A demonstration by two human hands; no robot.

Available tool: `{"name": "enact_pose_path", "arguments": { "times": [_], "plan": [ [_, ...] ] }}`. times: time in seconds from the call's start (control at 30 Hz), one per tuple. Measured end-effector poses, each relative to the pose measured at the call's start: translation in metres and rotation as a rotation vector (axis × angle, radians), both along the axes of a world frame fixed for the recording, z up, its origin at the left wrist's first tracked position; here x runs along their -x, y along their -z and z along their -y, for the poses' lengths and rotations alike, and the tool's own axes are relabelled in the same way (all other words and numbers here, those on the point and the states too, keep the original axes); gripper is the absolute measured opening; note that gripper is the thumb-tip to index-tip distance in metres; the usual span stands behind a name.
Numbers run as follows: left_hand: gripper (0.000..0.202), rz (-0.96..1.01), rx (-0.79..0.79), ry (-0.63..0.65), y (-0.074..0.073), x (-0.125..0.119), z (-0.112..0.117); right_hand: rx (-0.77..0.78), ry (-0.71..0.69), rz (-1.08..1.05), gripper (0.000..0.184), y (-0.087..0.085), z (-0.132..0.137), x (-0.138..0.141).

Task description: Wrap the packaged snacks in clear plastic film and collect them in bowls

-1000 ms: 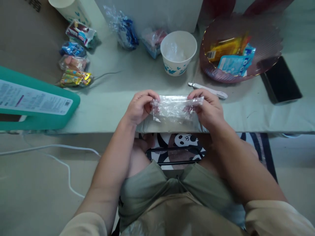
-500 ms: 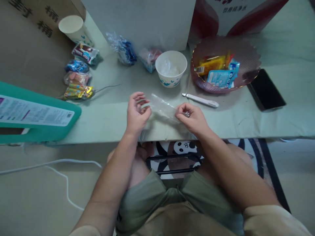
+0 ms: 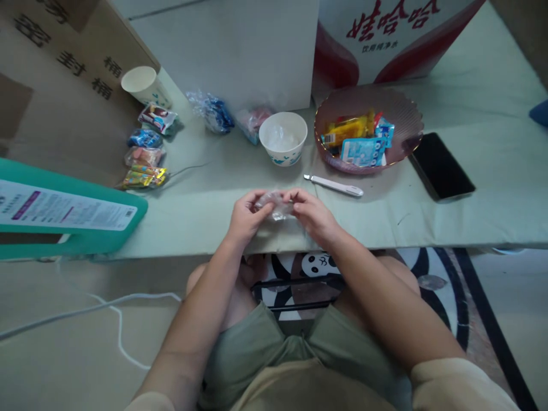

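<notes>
A crumpled clear plastic wrapper [image 3: 276, 204] is bunched between both hands above the near edge of the pale green table [image 3: 471, 222]. My left hand [image 3: 245, 217] has its fingers closed round the wrapper's left side. My right hand [image 3: 314, 216] pinches its right side. The two hands nearly touch. Just beyond them lie a white utility knife [image 3: 334, 185] and a white paper bowl [image 3: 283, 138] holding clear plastic.
A purple dish [image 3: 402, 123] holds snack packets, with a black phone [image 3: 442, 166] to its right. Wrapped snacks [image 3: 143, 160] and a paper cup [image 3: 141, 85] sit at the left. A teal box [image 3: 64, 214] overhangs the table's left edge. Boxes stand behind.
The wrapper was held stretched flat between my hands; they have come together and crushed it into a small wad. The view has tilted up, showing more of the table's far side.
</notes>
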State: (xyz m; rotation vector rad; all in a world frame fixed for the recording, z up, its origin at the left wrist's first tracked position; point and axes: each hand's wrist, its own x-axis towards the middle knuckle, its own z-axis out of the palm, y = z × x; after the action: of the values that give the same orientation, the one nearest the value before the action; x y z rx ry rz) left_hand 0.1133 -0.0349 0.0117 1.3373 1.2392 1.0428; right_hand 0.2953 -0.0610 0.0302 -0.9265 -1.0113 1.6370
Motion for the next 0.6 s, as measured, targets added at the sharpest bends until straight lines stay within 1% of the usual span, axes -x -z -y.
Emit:
{"name": "enact_pose_path", "arguments": {
  "times": [0.07,0.13,0.17,0.2,0.23,0.3,0.37,0.4,0.43,0.47,0.5,0.53,0.57,0.6],
  "plan": [
    [0.025,-0.118,-0.079,-0.204,-0.008,0.004,-0.004,0.042,0.126,0.16,0.026,0.001,-0.003,-0.005],
    [0.018,-0.26,-0.222,-0.376,-0.023,0.004,-0.012,0.087,0.206,0.307,0.024,0.003,-0.006,-0.009],
    [0.019,-0.331,-0.306,-0.421,-0.033,0.002,-0.018,0.091,0.209,0.344,0.022,0.005,-0.007,-0.01],
    [0.022,-0.4,-0.387,-0.433,-0.046,-0.003,-0.025,0.078,0.195,0.362,0.021,0.006,-0.008,-0.011],
    [0.025,-0.463,-0.457,-0.416,-0.059,-0.011,-0.035,0.052,0.173,0.364,0.02,0.007,-0.009,-0.01],
    [0.029,-0.594,-0.533,-0.311,-0.086,-0.033,-0.058,0.002,0.125,0.351,0.019,0.008,-0.011,-0.008],
    [0.025,-0.784,-0.486,-0.195,-0.107,-0.062,-0.083,-0.018,0.105,0.354,0.019,0.008,-0.014,-0.005],
    [0.021,-0.908,-0.446,-0.153,-0.113,-0.076,-0.096,-0.023,0.101,0.364,0.019,0.007,-0.016,-0.004],
    [0.019,-1.049,-0.399,-0.104,-0.115,-0.089,-0.108,-0.026,0.098,0.379,0.018,0.007,-0.017,-0.002],
    [0.022,-1.175,-0.324,-0.044,-0.114,-0.1,-0.119,-0.028,0.097,0.395,0.017,0.006,-0.019,-0.001],
    [0.026,-1.266,-0.236,0.025,-0.11,-0.109,-0.13,-0.031,0.096,0.412,0.015,0.006,-0.02,-0.001],
    [0.027,-1.304,-0.15,0.109,-0.104,-0.115,-0.14,-0.033,0.093,0.427,0.014,0.006,-0.021,0.0],
    [0.024,-1.271,-0.062,0.178,-0.096,-0.118,-0.15,-0.036,0.086,0.437,0.012,0.005,-0.022,0.0],
    [0.018,-1.173,0.019,0.209,-0.088,-0.119,-0.159,-0.039,0.079,0.438,0.011,0.005,-0.023,-0.001]
  ]
}}
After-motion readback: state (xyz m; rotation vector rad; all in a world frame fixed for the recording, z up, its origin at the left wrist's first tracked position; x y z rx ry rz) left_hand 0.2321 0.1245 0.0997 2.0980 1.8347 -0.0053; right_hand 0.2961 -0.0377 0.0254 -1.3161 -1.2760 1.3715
